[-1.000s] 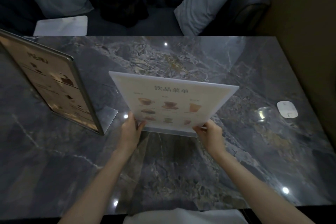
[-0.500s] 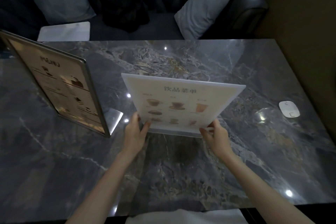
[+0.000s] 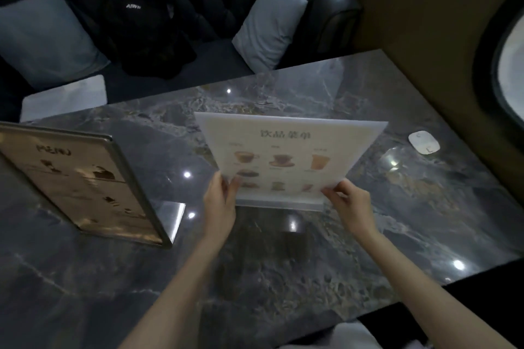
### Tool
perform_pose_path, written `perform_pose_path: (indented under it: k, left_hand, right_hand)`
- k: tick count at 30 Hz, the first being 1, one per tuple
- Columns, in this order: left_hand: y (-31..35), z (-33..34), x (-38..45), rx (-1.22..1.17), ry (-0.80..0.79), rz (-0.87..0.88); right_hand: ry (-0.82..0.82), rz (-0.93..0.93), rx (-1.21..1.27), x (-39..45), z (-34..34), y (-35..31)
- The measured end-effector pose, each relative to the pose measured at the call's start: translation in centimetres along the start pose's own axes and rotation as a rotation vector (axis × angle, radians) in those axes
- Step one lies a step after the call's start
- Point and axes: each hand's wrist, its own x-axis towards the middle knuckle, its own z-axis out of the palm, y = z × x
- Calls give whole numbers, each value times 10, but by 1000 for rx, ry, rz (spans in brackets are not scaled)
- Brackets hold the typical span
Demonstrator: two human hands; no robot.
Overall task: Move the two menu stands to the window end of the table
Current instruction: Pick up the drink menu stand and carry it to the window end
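Observation:
A white acrylic menu stand [image 3: 289,150] printed with drink pictures is held over the middle of the dark marble table [image 3: 283,263]. My left hand [image 3: 219,201] pinches its lower left corner. My right hand [image 3: 350,204] grips its lower right corner. Its clear base seems just above the tabletop. The second menu stand [image 3: 82,181], dark-framed with a tan menu sheet and a clear foot, stands on the left part of the table, apart from both hands.
A small white oval device [image 3: 424,142] lies on the table at the right, near the wall with a rounded window [image 3: 510,65]. Beyond the far edge is a black sofa with grey cushions [image 3: 269,25], a black bag [image 3: 141,28] and a white pad [image 3: 65,98].
Both hands have carried the white menu stand to the right, closer to the white device. The view has swung right, bringing the window into sight. The framed stand has not moved.

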Motion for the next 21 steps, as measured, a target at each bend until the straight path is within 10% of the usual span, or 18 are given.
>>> perform_pose_path:
  k: [21]
  left_hand:
    - [192, 285, 77, -93, -358, 258]
  right_hand:
    - [463, 110, -42, 46, -209, 102]
